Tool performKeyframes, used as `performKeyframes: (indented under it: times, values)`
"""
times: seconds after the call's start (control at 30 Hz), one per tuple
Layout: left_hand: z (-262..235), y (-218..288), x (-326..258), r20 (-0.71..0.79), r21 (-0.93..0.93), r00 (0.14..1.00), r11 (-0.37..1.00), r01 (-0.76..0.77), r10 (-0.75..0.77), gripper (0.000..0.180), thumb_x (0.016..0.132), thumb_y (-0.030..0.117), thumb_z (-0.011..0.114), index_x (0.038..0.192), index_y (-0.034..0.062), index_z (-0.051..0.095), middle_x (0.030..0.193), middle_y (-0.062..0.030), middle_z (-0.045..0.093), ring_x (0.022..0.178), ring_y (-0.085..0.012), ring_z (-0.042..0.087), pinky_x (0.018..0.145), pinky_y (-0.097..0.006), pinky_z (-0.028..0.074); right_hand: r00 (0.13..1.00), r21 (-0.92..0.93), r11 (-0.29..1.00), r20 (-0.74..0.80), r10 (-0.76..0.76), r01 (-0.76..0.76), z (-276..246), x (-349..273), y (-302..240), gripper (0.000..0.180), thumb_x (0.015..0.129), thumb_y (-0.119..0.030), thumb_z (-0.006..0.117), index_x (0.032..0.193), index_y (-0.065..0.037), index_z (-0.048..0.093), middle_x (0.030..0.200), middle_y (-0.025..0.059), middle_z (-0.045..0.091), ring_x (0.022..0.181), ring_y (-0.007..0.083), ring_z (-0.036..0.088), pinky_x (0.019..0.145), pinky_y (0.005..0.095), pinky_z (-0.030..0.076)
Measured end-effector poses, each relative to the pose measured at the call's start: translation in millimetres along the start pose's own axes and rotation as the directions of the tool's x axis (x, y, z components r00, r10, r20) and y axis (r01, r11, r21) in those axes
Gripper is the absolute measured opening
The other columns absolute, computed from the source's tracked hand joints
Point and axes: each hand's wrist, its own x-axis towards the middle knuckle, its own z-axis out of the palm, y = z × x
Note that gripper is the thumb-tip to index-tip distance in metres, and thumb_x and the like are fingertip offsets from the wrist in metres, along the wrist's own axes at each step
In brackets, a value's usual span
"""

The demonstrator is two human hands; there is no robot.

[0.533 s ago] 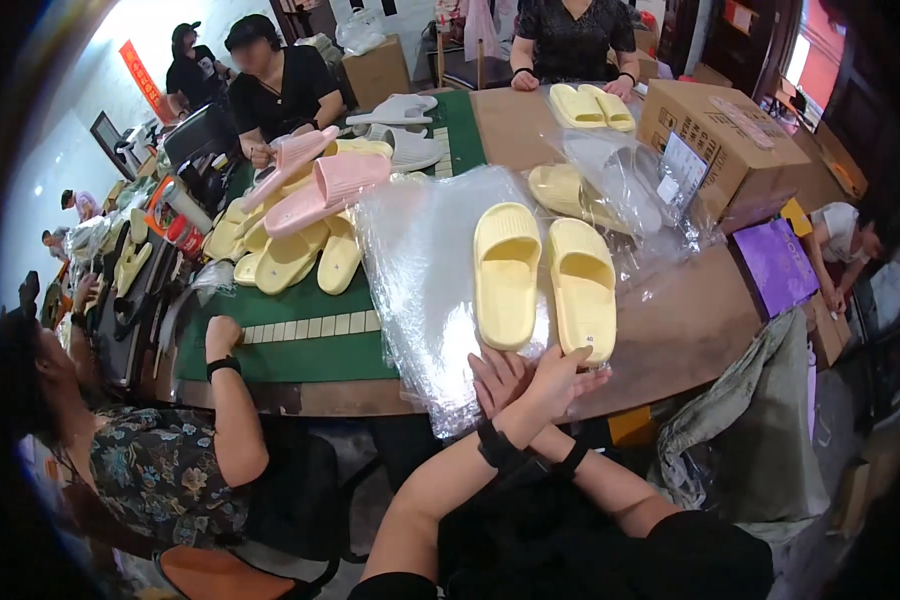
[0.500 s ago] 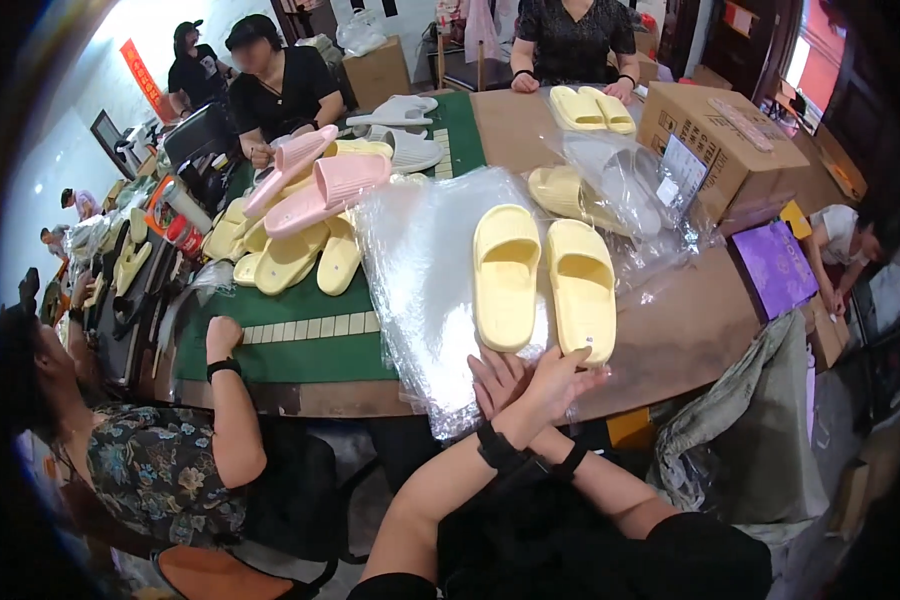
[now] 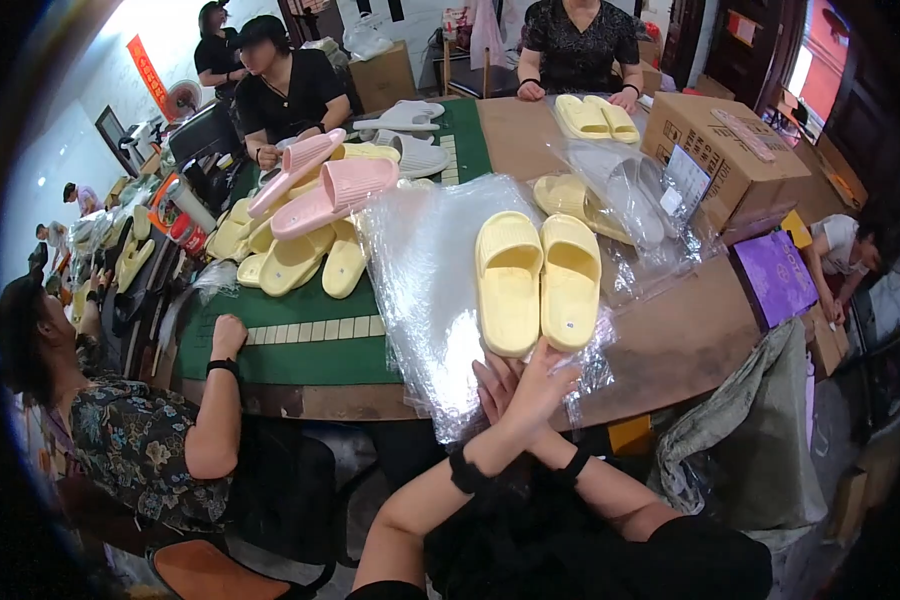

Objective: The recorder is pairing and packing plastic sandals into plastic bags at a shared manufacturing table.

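Two yellow slippers lie side by side in front of me, toes pointing away: the left slipper (image 3: 510,285) and the right slipper (image 3: 571,285). My forearms cross, the left one on top. My left hand (image 3: 542,392) grips the right slipper's heel, fingertips near the gap between the two. Below the left slipper's heel is my right hand (image 3: 497,382), partly hidden by the slipper and my left arm; its fingers reach under the heel and appear to hold it. Beneath and behind the slippers spreads a stack of clear plastic bags (image 3: 410,270).
Pink slippers (image 3: 335,198) top a pile of yellow ones (image 3: 295,262) at left. Grey slippers (image 3: 410,150) lie behind. Bagged slippers (image 3: 620,190), a cardboard box (image 3: 725,160) and a purple package (image 3: 773,278) sit at right. Co-workers surround the table; one person's fist (image 3: 228,336) rests at left.
The right slipper has moved left against its mate, so the gap between them has closed. My left hand has shifted left with it. My right hand's fingers have drawn closer to the left heel.
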Motion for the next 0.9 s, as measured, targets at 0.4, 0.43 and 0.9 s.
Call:
performKeyframes:
  times: [0.4, 0.43, 0.9]
  values:
    - [-113.6, -14.6, -39.9, 0.021, 0.997, 0.78, 0.049, -0.065, 0.626, 0.042, 0.086, 0.021, 0.059, 0.126, 0.0084, 0.055, 0.131, -0.0242, 0.047, 0.124, -0.0414, 0.042, 0.103, -0.051, 0.031, 0.993, -0.59, 0.804, -0.122, 0.0, -0.072, -69.8, 26.8, -102.4, 0.031, 0.087, -0.024, 0.059, 0.113, -0.008, 0.064, 0.127, 0.0231, 0.051, 0.114, 0.039, 0.048, 0.095, 0.0451, 0.04]
    - [-111.5, -18.8, -40.3, 0.094, 0.996, 0.746, -0.058, -0.075, 0.659, 0.04, 0.086, 0.021, 0.06, 0.125, 0.011, 0.057, 0.132, -0.024, 0.046, 0.126, -0.0418, 0.04, 0.104, -0.052, 0.03, 0.989, -0.708, 0.7, -0.148, -0.017, -0.093, -79.5, 37.8, -105.1, 0.035, 0.088, -0.027, 0.059, 0.117, -0.01, 0.063, 0.131, 0.0263, 0.048, 0.119, 0.0413, 0.045, 0.098, 0.0453, 0.039]
    - [-104.9, -15.6, -39.7, 0.113, 0.992, 0.734, -0.111, -0.052, 0.67, 0.043, 0.084, 0.023, 0.063, 0.126, 0.0169, 0.059, 0.134, -0.025, 0.045, 0.128, -0.0422, 0.037, 0.106, -0.051, 0.028, 0.914, -0.916, 0.348, -0.047, 0.403, -0.2, -101.2, 136.8, -68.1, 0.063, 0.087, -0.055, 0.051, 0.141, -0.023, 0.043, 0.149, 0.0207, 0.031, 0.137, 0.0436, 0.026, 0.109, 0.056, 0.02]
